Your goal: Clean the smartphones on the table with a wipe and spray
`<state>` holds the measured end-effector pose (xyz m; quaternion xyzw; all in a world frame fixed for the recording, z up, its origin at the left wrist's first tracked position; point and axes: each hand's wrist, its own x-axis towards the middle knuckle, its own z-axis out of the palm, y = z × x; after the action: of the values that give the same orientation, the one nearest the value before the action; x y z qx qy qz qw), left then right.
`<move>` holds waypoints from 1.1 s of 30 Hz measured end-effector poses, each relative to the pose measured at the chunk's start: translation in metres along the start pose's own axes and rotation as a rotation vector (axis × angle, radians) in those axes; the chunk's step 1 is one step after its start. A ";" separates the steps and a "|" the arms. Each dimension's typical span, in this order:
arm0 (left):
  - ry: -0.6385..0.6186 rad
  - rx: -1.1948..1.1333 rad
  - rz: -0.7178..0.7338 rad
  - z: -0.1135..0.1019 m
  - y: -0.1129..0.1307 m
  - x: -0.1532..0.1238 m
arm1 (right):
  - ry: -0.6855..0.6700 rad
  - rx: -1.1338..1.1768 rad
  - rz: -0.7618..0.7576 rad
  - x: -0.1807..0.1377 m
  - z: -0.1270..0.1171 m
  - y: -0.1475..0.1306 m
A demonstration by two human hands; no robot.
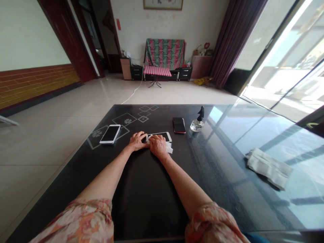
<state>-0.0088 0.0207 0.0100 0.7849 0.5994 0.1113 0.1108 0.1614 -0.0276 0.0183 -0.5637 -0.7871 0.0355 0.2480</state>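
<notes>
A white smartphone (169, 136) with a dark screen lies flat on the glossy black table (149, 202) in front of me. My left hand (137, 141) grips its left end between thumb and fingers. Over the middle of the screen, my right hand (158, 145) is closed on a white wipe (169, 147), pressing it against the phone. The wipe's jagged edge sticks out on the right side of that hand; the rest is hidden under the palm.
Left of my hands lies another white smartphone (110, 134). To the right are a dark phone (179, 125) and a clear spray bottle (197, 123) with a black nozzle. A folded grey cloth (269, 167) rests farther right. Beyond the table stands a small striped-top table (157, 71).
</notes>
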 end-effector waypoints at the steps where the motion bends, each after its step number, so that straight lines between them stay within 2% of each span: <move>1: -0.002 0.001 0.007 0.000 0.000 0.000 | 0.008 0.004 0.007 -0.001 -0.001 0.003; 8: -0.033 0.014 0.035 0.000 -0.003 0.003 | 0.128 -0.046 0.182 -0.015 -0.018 0.055; 11: -0.031 0.016 0.033 -0.001 -0.002 0.002 | 0.147 -0.068 0.218 -0.019 -0.024 0.066; 22: 0.015 0.007 0.021 0.002 0.004 0.003 | 0.066 -0.038 -0.031 -0.014 -0.016 0.043; 27: 0.025 0.014 0.043 0.001 0.006 0.001 | 0.069 -0.012 -0.088 -0.015 -0.015 0.042; 30: 0.021 0.019 0.054 0.000 0.006 0.001 | 0.084 -0.036 -0.065 -0.015 -0.015 0.044; 33: 0.023 0.025 0.047 0.000 0.006 0.000 | 0.122 -0.099 0.073 -0.015 -0.014 0.046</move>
<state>-0.0030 0.0188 0.0118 0.7988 0.5833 0.1155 0.0912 0.2110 -0.0274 0.0104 -0.6049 -0.7501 -0.0287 0.2658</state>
